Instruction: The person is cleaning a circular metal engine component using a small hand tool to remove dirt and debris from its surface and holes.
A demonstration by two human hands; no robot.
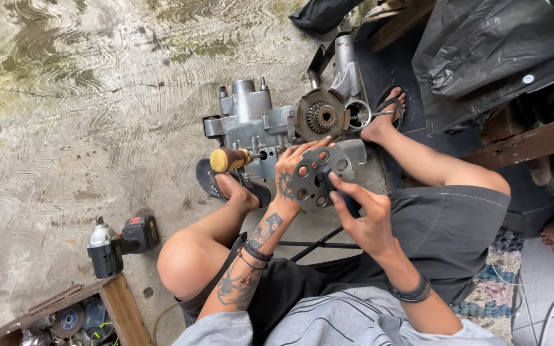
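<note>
The left hand [288,172] is pinching the edge of a round metal plate with holes [318,176], holding it up just in front of the engine [270,122] on the concrete floor [65,128]. The right hand [360,211] is closed around a dark tool [338,189] pushed into the plate's middle. If the tool is slipping, it could be poking the left fingers, or the plate could be dropping onto the sandaled foot [235,189] below.

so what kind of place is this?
Likely an informal repair workshop on a bare concrete floor: a stripped engine case, a cordless impact wrench, and the left hand holding a perforated metal disc.
</note>
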